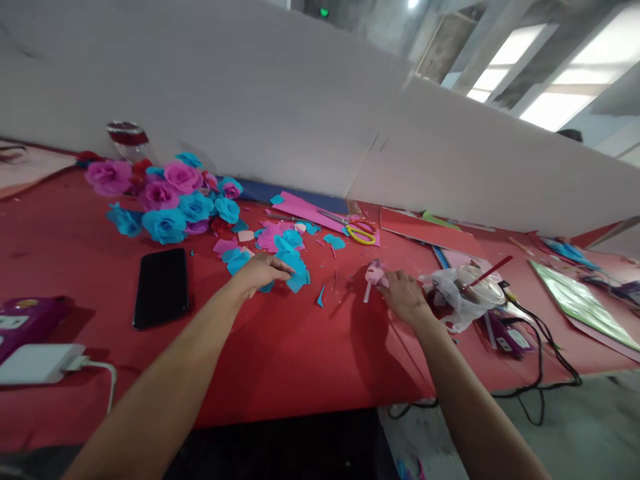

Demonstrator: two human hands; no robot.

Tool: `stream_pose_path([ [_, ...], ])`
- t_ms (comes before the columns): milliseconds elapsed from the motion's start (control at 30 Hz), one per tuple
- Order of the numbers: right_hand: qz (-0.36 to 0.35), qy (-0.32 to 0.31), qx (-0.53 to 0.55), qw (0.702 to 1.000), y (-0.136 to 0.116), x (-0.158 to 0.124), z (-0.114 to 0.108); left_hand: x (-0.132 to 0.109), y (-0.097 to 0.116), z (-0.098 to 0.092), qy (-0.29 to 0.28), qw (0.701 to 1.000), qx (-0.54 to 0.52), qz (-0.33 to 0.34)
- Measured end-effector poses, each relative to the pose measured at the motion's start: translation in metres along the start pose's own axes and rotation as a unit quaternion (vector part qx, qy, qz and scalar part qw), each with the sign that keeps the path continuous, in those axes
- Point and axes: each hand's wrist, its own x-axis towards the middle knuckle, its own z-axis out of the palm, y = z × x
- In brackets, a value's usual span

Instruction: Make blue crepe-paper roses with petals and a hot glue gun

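My left hand (261, 271) lies with fingers stretched out over a heap of cut blue paper petals (293, 261) on the red table (280, 347), touching them. My right hand (406, 297) is closed around a small pink paper flower on a pale stick (373, 275), held just above the table. Loose pink petals (273, 235) lie behind the blue ones. A pile of finished pink and blue paper roses (170, 200) sits at the far left.
A black phone (161, 287) lies left of my left arm. Yellow and red scissors (361, 230) rest on pink paper near the white partition (300, 113). A plastic bag with a cup (467, 290), black cables (537, 353), a white charger (40, 363) and a green sheet (580, 303) surround the work area.
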Motion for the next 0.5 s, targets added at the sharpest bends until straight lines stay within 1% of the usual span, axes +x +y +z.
stream_pose_path([
  [33, 0.003, 0.015, -0.017, 1.000, -0.005, 0.003, -0.004, -0.001, 0.002, -0.001, 0.003, 1.000, -0.012, 0.013],
  [67, -0.012, 0.034, -0.003, 0.999, -0.015, 0.004, -0.009, -0.003, 0.005, -0.002, 0.004, 0.999, -0.023, 0.029],
  [133, -0.077, 0.065, 0.086, 0.991, -0.044, 0.004, -0.019, -0.006, 0.009, -0.001, 0.011, 0.998, -0.032, 0.053],
  [167, -0.123, 0.060, 0.138, 0.981, -0.062, 0.003, -0.024, -0.007, 0.010, 0.000, 0.016, 0.998, -0.025, 0.056],
  [200, -0.167, 0.035, 0.184, 0.968, -0.080, 0.003, -0.027, -0.008, 0.012, 0.002, 0.020, 0.998, -0.017, 0.058],
  [233, -0.187, 0.006, 0.222, 0.957, -0.098, 0.004, -0.030, -0.009, 0.013, 0.004, 0.018, 0.998, -0.015, 0.066],
  [300, -0.183, -0.048, 0.267, 0.945, -0.125, 0.008, -0.032, -0.010, 0.014, 0.008, -0.005, 0.994, -0.040, 0.104],
  [333, -0.183, -0.066, 0.281, 0.940, -0.134, 0.011, -0.031, -0.010, 0.015, 0.009, -0.021, 0.989, -0.060, 0.130],
  [400, -0.183, -0.091, 0.317, 0.926, -0.142, 0.019, -0.028, -0.010, 0.014, 0.009, -0.035, 0.982, -0.083, 0.167],
  [433, -0.187, -0.097, 0.343, 0.916, -0.142, 0.023, -0.026, -0.010, 0.014, 0.009, -0.032, 0.982, -0.078, 0.167],
  [500, -0.178, -0.095, 0.413, 0.888, -0.139, 0.031, -0.020, -0.010, 0.013, 0.008, -0.013, 0.988, -0.063, 0.143],
])
